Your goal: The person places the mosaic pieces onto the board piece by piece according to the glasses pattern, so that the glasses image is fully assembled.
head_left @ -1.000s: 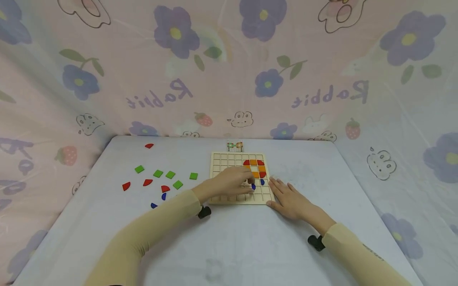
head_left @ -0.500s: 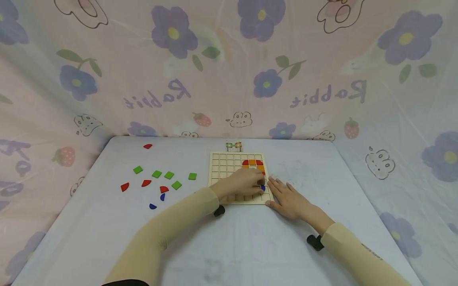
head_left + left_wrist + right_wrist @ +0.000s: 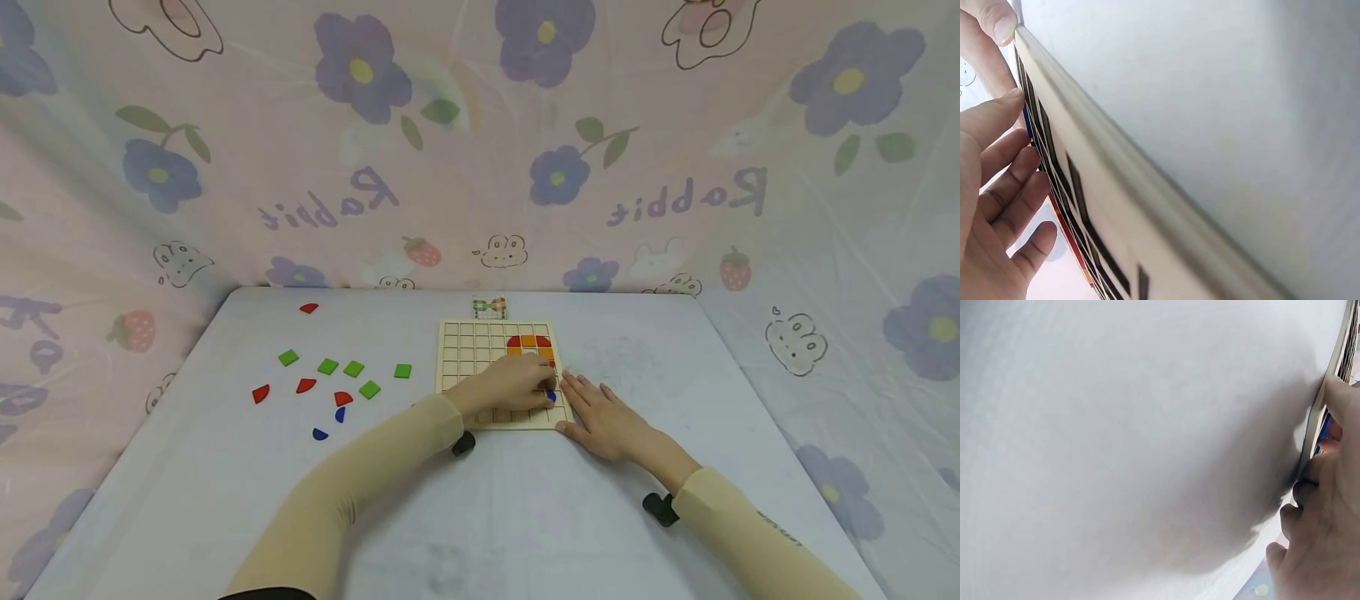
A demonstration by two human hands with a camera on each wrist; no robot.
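Observation:
A pale wooden grid board (image 3: 461, 354) lies flat on the white table. My left hand (image 3: 506, 386) reaches over its right half and pinches a small blue half-round tile (image 3: 551, 397) down at a cell near the right edge. In the left wrist view, thumb and forefinger meet around the blue tile (image 3: 1027, 122), its shape mostly hidden. Red and orange tiles (image 3: 528, 341) fill cells at the board's upper right; my left hand covers part of them. Against the right edge of the board rests my right hand (image 3: 607, 421), fingers extended, thumb at the near corner.
Left of the board lie several green square tiles (image 3: 327, 367), several red quarter-round tiles (image 3: 305, 385) and two blue half-round tiles (image 3: 320, 434). A small patterned card (image 3: 490, 307) sits behind the board. A patterned curtain (image 3: 465, 150) rises behind the table.
My left hand has moved right across the board with the blue tile, then stayed nearly still over the last half second. My right hand keeps its place at the board's edge.

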